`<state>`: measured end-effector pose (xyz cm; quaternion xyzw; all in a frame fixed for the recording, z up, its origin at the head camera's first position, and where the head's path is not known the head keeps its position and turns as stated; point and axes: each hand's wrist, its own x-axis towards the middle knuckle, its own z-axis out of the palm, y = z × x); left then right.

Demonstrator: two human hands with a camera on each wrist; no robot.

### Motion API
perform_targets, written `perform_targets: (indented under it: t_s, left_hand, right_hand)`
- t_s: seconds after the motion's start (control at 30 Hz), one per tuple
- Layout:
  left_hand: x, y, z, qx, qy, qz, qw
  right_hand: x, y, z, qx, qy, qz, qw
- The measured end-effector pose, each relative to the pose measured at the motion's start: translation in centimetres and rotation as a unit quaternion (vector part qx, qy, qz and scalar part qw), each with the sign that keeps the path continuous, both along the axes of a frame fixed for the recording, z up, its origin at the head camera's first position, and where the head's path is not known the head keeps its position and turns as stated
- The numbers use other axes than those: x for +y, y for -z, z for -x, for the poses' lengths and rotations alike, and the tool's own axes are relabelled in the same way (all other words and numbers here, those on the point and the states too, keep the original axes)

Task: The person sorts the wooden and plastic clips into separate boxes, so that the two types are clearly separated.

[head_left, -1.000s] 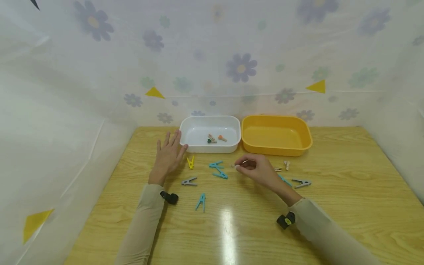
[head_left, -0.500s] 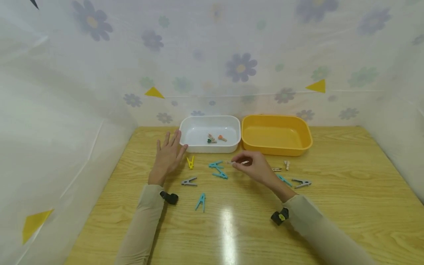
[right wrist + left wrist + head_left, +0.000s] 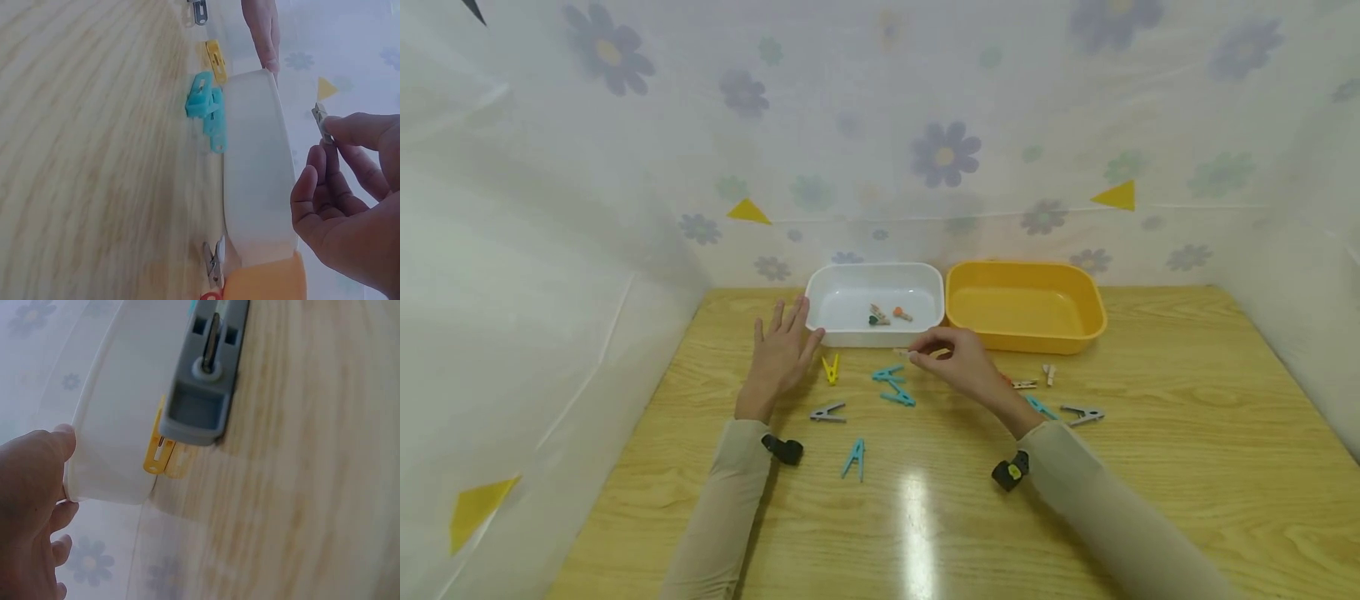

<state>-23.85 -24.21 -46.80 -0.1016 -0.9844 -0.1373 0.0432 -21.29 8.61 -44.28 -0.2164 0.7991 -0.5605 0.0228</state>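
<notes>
My right hand [image 3: 962, 364] pinches a small wooden clothespin [image 3: 321, 119] between thumb and fingertips, just in front of the white bin [image 3: 872, 338]. In the right wrist view the clothespin points up out of the fingers. My left hand [image 3: 778, 358] lies with spread fingers at the white bin's left end, fingertips touching its rim. Inside that bin are several small wooden clothespins [image 3: 903, 314], one with an orange top and one with a dark green top. Two blue clothespins [image 3: 898, 396] lie on the table before the bin, close to my right hand.
A yellow bin [image 3: 1026, 340] stands against the white bin's right side. On the table lie a yellow clothespin [image 3: 831, 369], grey clothespins [image 3: 1084, 414], more blue clothespins [image 3: 854, 459] and wooden clothespins [image 3: 1049, 374] to the right. A flowered curtain [image 3: 947, 158] hangs behind.
My right hand has moved left and away from me with the wooden clothespin, up to the white bin's front side. My left hand has stayed at the bin's rim.
</notes>
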Motion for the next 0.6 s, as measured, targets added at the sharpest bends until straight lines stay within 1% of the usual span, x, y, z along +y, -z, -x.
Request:
perform_targets:
  t_s: [0.27,0.6]
  left_hand:
    - [0.1,0.2,0.1,-0.001,-0.001,0.005,1.0]
    - [0.1,0.0,0.0,-0.001,-0.005,0.016,0.9999]
  right_hand:
    - [-1.1,-0.5,0.7,0.022,-0.009,0.017,1.0]
    - [-2.6,-0.9,2.3,0.018,0.004,0.027,0.999]
